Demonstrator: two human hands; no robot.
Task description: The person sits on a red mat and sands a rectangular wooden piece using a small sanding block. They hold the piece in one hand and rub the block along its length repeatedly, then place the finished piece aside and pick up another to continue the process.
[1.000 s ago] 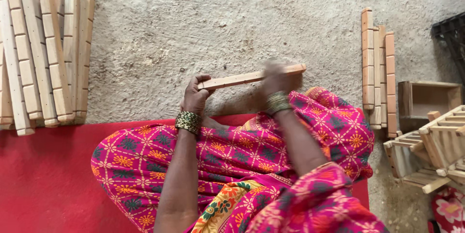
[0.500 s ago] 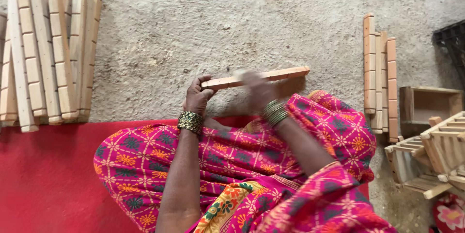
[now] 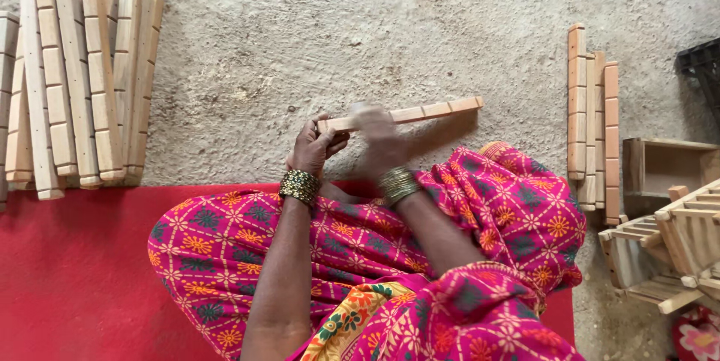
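Person sits on a red mat point(image 3: 67, 271), legs draped in pink patterned cloth point(image 3: 360, 241), working over a concrete floor point(image 3: 337, 31). Both hands are on one notched wooden strip point(image 3: 427, 111) held just above the floor, in front of the knees. Strip's long axis runs roughly left to right across the person, tilted slightly: the far end, out past the right hand, sits a little higher in frame and points toward the right-side stack; the near end is at the left hand. Left hand point(image 3: 311, 147) is closed around the strip's left end, fingers wrapped over the top, thumb underneath. Right hand point(image 3: 379, 140) is blurred by motion, sitting on the strip just beside the left hand; looks closed on the strip or on something small pressed to it, can't tell which. Bangles on both wrists. The strip's free right half carries evenly spaced cross notches and casts a shadow on the floor. Well apart to the left of the left hand: a pile of similar notched strips point(image 3: 82, 76) lying side by side, long axes pointing away from the person. Right of the right hand: a smaller stack of strips point(image 3: 592, 113), same orientation. Beyond that, further right, a small open wooden box point(image 3: 664, 170) and some assembled slatted wooden pieces point(image 3: 675, 245). A dark crate corner point(image 3: 701, 68) shows at the right edge.
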